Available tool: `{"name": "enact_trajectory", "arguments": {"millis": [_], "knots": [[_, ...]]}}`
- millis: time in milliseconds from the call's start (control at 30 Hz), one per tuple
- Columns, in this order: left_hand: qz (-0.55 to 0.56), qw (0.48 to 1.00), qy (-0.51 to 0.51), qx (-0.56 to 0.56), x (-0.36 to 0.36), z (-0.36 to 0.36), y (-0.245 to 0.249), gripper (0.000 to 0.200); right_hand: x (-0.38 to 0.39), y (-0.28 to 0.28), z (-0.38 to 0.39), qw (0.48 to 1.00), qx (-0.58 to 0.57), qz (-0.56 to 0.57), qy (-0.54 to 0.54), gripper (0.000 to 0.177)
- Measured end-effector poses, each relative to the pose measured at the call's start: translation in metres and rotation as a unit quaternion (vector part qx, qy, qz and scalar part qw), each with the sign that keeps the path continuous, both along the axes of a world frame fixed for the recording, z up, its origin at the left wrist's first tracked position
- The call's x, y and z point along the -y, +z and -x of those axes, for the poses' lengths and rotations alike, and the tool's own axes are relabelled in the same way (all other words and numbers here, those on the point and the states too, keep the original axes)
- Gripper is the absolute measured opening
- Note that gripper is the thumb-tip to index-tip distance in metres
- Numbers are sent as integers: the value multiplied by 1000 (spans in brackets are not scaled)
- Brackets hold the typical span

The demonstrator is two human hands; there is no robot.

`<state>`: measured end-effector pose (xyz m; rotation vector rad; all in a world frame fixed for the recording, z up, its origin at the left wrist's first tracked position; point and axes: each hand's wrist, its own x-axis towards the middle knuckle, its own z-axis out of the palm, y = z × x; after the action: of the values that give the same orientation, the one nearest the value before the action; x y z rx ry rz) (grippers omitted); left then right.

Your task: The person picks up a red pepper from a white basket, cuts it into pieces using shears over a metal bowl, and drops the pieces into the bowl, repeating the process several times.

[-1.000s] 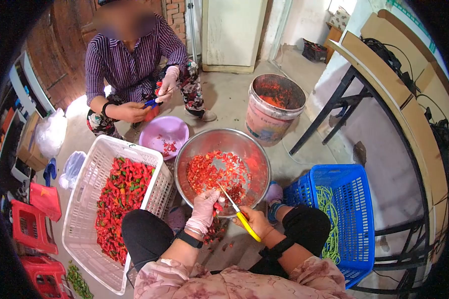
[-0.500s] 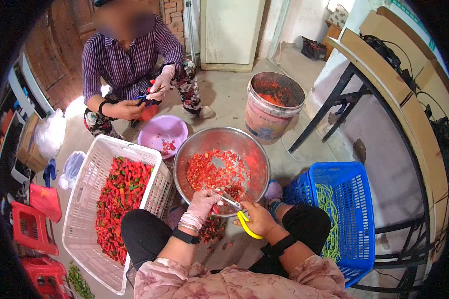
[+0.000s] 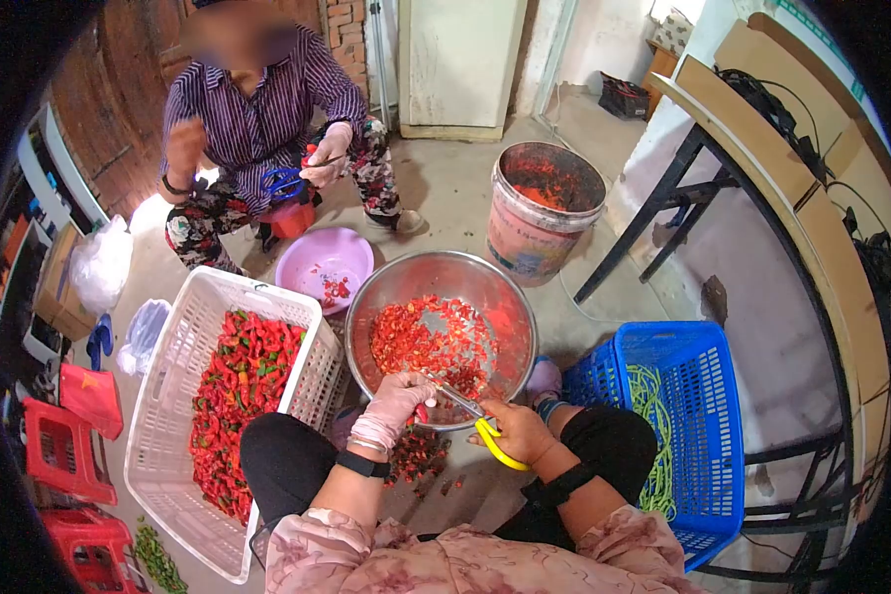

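My gloved left hand (image 3: 398,398) is closed around a red chili pepper (image 3: 421,411), most of which the fingers hide. In my bare right hand (image 3: 518,433) are scissors (image 3: 493,442) with yellow handles; their metal blades point left and reach my left fingers. Both hands are over the near rim of a steel bowl (image 3: 518,327). Chopped red chili (image 3: 398,332) covers part of the bowl's bottom. On the floor below my hands lie dark red scraps (image 3: 421,457).
A white crate (image 3: 158,436) of whole red chilies (image 3: 233,426) stands left, a blue basket (image 3: 728,436) with long green beans (image 3: 648,416) right. Beyond the bowl are a purple basin (image 3: 302,259) and a stained bucket (image 3: 530,233). A seated person (image 3: 257,119) holds blue-handled scissors (image 3: 285,182).
My hands stay over the bowl's near rim, with the scissor blades shifted slightly. Across from me, the other person's bare hand has risen away from the blue-handled scissors.
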<state>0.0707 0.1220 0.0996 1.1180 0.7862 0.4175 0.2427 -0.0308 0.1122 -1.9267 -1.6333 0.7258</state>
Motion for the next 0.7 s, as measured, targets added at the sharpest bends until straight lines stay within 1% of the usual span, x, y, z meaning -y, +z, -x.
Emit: {"name": "enact_trajectory", "arguments": {"millis": [33,67,133,200,233,267,333,367,400,433,500,533,567,600,633,667,700], "knots": [[0,1000,-1,-1,0,0,2,8,0,1,1,1000,-11,24,-5,53],[17,1000,2,-3,0,0,5,8,0,1,2,1000,-11,24,-6,53],[34,999,6,-5,1,-1,5,8,0,0,3,1000,-7,-19,-3,50],[34,998,56,22,1,-4,-4,7,0,-1,3,1000,-8,-16,-4,47],[34,998,56,22,0,-4,-7,7,0,-1,4,1000,-8,-14,-6,45],[29,998,56,11,-2,-4,-11,6,0,-3,3,1000,-8,-13,-6,45],[25,998,57,-2,-1,-2,-3,5,-1,-9,3,994,-100,-28,-36,41],[4,998,37,-48,0,0,2,5,-2,-11,2,994,-102,-27,-35,41],[-15,995,17,-95,2,2,8,4,-4,-13,0,992,-99,-35,-74,40],[-11,995,17,-99,4,4,11,4,-5,-16,-1,988,-97,-41,-115,39],[-64,972,-79,-213,7,7,14,11,-7,-16,-2,983,-120,-41,-129,41],[-137,943,-123,-278,5,11,-2,24,-8,-13,-1,981,-125,-52,-135,42],[-135,943,-124,-279,6,14,-17,24,-7,-12,0,979,-130,-63,-141,43],[-199,901,-176,-342,8,15,-18,28,-6,-12,0,981,-120,-79,-134,45],[-260,849,-226,-401,10,17,-19,33,-5,-11,1,981,-121,-78,-133,45],[-269,828,-248,-426,10,18,-27,36,-4,-9,1,980,-131,-66,-132,45],[-269,827,-249,-426,12,20,-32,36,-4,-7,2,980,-140,-53,-131,45]]}}
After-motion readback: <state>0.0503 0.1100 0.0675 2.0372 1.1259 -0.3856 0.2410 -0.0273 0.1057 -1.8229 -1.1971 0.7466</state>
